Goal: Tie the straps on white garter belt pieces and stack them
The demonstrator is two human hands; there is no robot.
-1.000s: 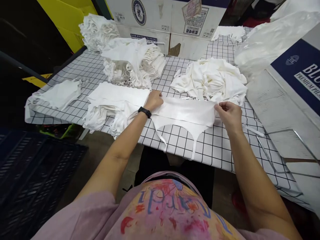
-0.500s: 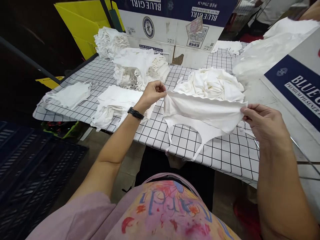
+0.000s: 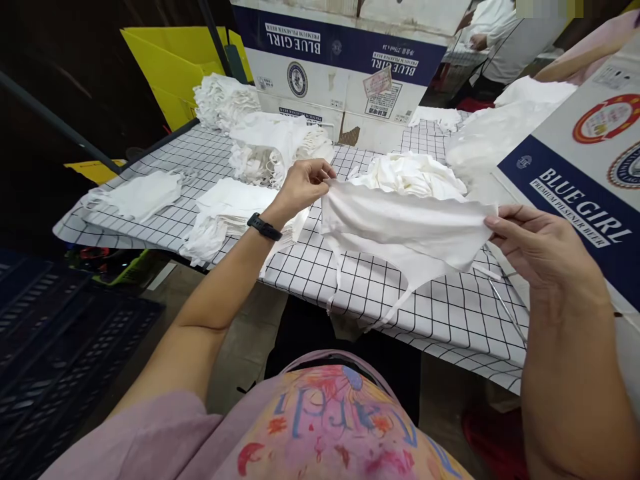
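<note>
I hold a white fabric garment stretched out in the air above the checked table. My left hand pinches its left end, fingers closed; a black band is on that wrist. My right hand grips its right end between thumb and fingers. Two thin straps hang down from the garment toward the table edge. Just behind it lies a loose heap of white pieces.
Flat stacks of white pieces lie left of my left hand, with another stack at the table's left end and taller piles behind. Blue Girl cartons stand at the back and right. A dark crate sits lower left.
Both hands lifted the garment off the table, where it lay flat a second ago, and now hold it spread in the air. My right hand has moved right and up.
</note>
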